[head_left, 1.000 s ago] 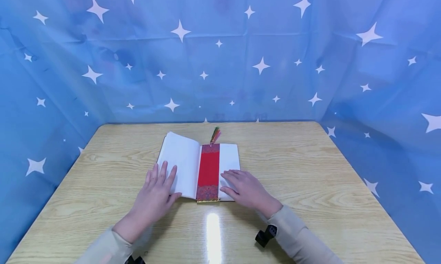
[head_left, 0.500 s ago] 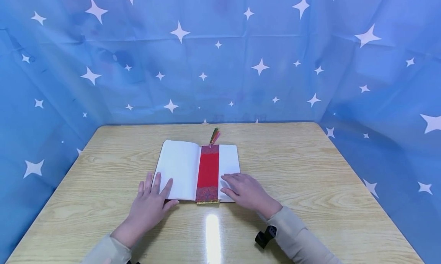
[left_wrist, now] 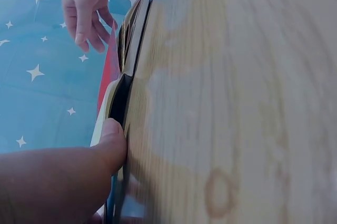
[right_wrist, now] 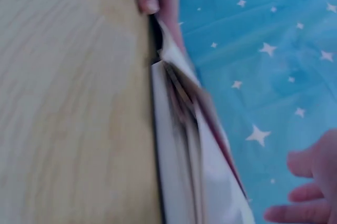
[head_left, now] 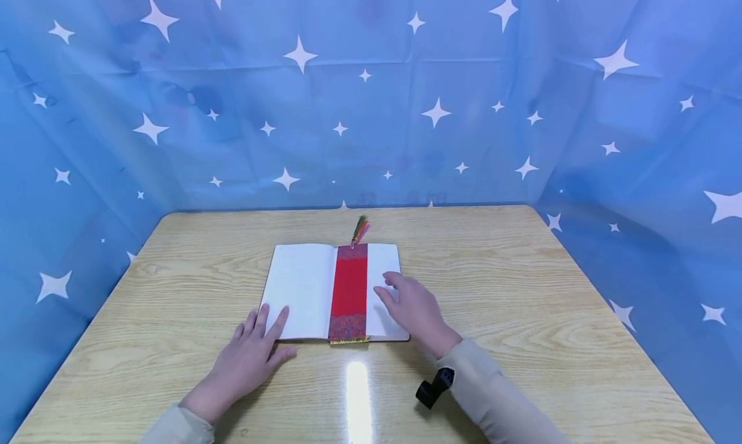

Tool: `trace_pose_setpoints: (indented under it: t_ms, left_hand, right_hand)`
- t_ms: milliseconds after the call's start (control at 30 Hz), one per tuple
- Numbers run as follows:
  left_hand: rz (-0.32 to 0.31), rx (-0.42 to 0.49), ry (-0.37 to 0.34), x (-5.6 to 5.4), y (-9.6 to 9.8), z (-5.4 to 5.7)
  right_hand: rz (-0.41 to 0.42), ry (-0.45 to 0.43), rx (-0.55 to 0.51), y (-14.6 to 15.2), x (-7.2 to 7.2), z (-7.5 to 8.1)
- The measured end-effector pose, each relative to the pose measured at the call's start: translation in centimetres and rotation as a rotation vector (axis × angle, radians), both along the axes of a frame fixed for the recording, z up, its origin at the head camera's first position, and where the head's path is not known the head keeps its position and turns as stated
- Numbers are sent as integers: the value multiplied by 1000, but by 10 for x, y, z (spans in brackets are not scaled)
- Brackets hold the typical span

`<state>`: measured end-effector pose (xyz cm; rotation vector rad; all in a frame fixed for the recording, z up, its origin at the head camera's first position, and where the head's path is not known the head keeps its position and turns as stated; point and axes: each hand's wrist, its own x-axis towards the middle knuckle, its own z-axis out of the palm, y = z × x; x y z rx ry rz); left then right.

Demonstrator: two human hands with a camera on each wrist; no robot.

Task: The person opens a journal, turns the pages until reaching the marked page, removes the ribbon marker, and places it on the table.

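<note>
An open book with blank white pages lies on the table. Along its inner fold, on the right page, is a wide red bookmark with patterned ends and a multicoloured tassel past the top edge. My left hand rests its straight fingers on the lower left corner of the left page; in the left wrist view its thumb is at the book's edge. My right hand is raised over the right page, fingers loosely bent and apart from the paper, holding nothing.
The light wood table extends around the book, with a bright light reflection in front. A blue curtain with white stars encloses the back and sides. A black wrist camera hangs at the right sleeve.
The left page has settled flat, and my left hand has slid down toward its lower left corner. My right hand has lifted off the right page, its fingers now apart.
</note>
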<state>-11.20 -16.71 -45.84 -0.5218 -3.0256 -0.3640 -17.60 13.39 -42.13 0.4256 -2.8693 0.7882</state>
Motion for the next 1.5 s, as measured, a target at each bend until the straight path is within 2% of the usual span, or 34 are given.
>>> trace_pose_setpoints:
  t_ms: [200,333,533,767,967,1167,1300,1400,1500]
  left_hand:
    - [-12,34,3,-1,-2,0]
    - [-14,47,3,-2,-4,-3]
    - [2,44,-7,0,-8,-9]
    - [17,67,-26,-2,-7,-10]
    - [19,74,-35,-1,-6,-8]
    - [16,85,-39,-1,-7,-8]
    - [16,87,-38,-1,-6,-8]
    - [17,85,-39,-1,-6,-7]
    - [18,78,-33,-1,-7,-7]
  right_hand:
    - [-50,-56,-157,-7,-14,5]
    - [-71,-112,-197,-13,-21,7]
    - [-110,-243,-259,-24,-25,2]
    - [-170,-424,-377,-27,-33,-5]
    - [-194,-523,-370,-30,-38,-7]
    - [-188,-516,-342,-34,-41,-8]
    - [-174,-538,-473,-33,-39,-7]
    - [-171,-586,-618,-28,-39,-8]
    - [-179,-630,-712,-22,-39,-7]
